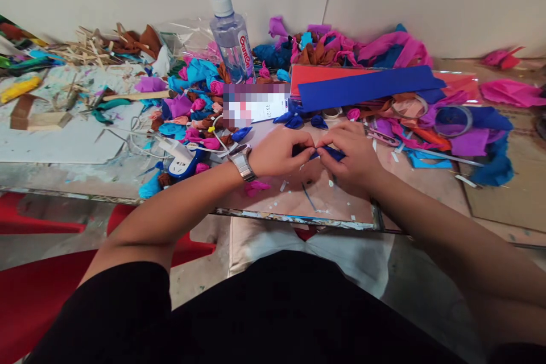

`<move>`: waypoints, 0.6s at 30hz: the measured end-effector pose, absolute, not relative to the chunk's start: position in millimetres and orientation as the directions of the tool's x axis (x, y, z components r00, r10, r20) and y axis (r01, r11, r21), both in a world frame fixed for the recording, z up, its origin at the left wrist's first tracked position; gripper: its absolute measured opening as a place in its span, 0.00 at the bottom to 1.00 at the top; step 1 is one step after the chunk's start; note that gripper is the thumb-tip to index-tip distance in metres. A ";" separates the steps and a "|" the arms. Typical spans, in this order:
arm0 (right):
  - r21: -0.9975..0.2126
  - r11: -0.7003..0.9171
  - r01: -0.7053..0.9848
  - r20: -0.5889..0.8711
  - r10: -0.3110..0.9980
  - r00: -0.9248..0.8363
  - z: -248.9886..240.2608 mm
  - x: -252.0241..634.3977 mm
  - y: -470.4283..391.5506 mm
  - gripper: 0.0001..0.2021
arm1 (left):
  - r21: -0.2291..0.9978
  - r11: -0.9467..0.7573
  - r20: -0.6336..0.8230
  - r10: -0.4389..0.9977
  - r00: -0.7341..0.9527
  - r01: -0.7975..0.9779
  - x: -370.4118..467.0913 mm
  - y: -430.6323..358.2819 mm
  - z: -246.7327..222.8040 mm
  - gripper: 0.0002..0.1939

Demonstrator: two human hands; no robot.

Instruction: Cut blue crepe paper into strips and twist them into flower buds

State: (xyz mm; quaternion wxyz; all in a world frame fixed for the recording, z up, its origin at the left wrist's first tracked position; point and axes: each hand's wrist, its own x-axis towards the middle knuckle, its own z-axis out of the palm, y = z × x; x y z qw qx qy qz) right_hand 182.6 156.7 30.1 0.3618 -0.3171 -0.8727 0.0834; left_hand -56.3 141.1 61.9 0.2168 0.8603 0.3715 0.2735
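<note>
Both hands are working at frame center, fingertips nearly meeting. Left hand [279, 152] is pinching a small dark blue paper piece [335, 153] between thumb and index finger; right hand [353, 151] is gripping the same piece just beside it. The piece is sitting right between the fingertips, long axis running roughly left-right across the frame, more of it showing under the right hand. Neither hand is nearer; both are touching. Fingers are covering much of it, so I can't tell its full shape.

Around it: loose blue scraps [292, 120] are lying just above the fingertips in the frame. A phone [269, 111] is lying up and left of them, bottle [232, 48] standing behind it. A long blue strip [371, 89] is slanting across the upper right of center. A pink cutter [384, 136] is lying right beside the right hand, tape roll [454, 120] farther right. Power strip [184, 162] and its cable are sitting left of the left wrist. Nothing is coming between the two hands except the paper; scraps and cutter are crowding the far side. Bits are littering the counter [264, 205] below.
</note>
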 end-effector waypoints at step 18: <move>-0.393 0.777 0.492 0.601 0.622 -0.502 31.1 186.4 158.9 0.06 | 0.543 -0.642 0.369 0.762 0.532 0.542 -59.4 143.0 61.6 0.13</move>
